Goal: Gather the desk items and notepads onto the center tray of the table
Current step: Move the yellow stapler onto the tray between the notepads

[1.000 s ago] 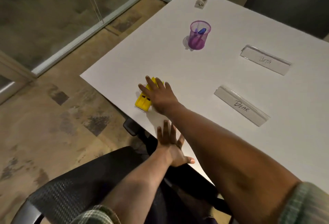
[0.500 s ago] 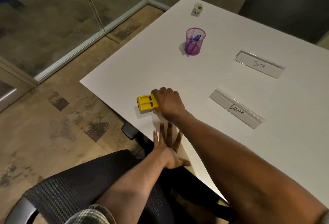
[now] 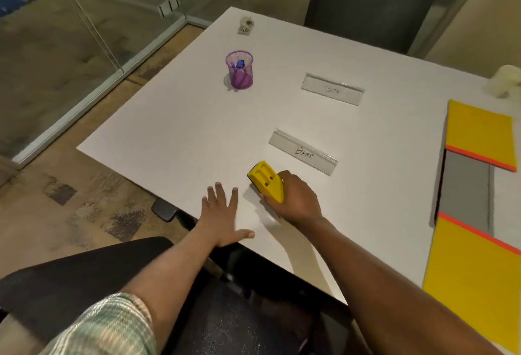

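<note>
My right hand grips a yellow stapler and holds it tilted just above the white table, near the front edge. My left hand lies flat on the table edge with fingers spread, holding nothing. A grey tray sits at the right, with a yellow notepad over its far end and another yellow notepad over its near end. A purple mesh pen cup with a blue item inside stands farther back.
Two clear name plates lie on the table, one reading "Dear" and one farther back. A small pale object sits near the far corner, and a cream object at the right edge. A black office chair is below me.
My right hand closed on the yellow stapler, lifted it and carried it to the right, toward the "Dear" plate. The view swung right, bringing the tray and notepads into sight.
</note>
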A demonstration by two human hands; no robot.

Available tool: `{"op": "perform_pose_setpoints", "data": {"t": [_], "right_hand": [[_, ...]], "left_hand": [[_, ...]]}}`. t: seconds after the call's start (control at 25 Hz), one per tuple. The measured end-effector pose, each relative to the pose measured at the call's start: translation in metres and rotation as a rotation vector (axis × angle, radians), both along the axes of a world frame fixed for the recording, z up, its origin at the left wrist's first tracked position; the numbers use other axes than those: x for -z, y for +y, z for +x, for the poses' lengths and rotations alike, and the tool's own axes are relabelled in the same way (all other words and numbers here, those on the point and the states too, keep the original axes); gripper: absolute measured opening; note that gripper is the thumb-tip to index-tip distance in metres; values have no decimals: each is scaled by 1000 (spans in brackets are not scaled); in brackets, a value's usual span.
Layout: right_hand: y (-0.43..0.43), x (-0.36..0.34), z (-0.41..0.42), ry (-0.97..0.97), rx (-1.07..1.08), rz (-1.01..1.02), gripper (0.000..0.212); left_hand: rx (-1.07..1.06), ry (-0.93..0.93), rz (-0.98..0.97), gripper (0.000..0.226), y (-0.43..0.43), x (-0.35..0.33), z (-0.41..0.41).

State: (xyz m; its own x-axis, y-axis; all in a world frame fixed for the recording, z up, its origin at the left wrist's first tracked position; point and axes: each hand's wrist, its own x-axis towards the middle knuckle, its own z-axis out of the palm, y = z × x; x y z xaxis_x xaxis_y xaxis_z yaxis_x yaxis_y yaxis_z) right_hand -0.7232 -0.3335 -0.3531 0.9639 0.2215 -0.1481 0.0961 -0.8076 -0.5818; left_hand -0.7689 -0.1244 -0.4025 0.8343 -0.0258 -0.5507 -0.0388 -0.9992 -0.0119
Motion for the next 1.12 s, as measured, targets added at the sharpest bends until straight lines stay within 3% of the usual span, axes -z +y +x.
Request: {"op": "perform_pose_setpoints", "data": {"t": [0.2,0.44,0.6,0.84,1.12], "right_hand": [[-105,-1,-29,50,267,54,48],[-242,-5,-38,2,609,74,44],[-333,1,-35,-20,809,-14,54],[-421,6,-17,-4,1004,-146,70],[-453,15,7,51,1038,-236,72]], "left_hand": [[187,-115,-50,105,-100,0,5],[337,-140,-58,110,-224,10,15],[404,-143,-41,112,-281,15,27],[384,-107,13,118,-319,18,38],[438,-143,80,116,-318,11,36]]}}
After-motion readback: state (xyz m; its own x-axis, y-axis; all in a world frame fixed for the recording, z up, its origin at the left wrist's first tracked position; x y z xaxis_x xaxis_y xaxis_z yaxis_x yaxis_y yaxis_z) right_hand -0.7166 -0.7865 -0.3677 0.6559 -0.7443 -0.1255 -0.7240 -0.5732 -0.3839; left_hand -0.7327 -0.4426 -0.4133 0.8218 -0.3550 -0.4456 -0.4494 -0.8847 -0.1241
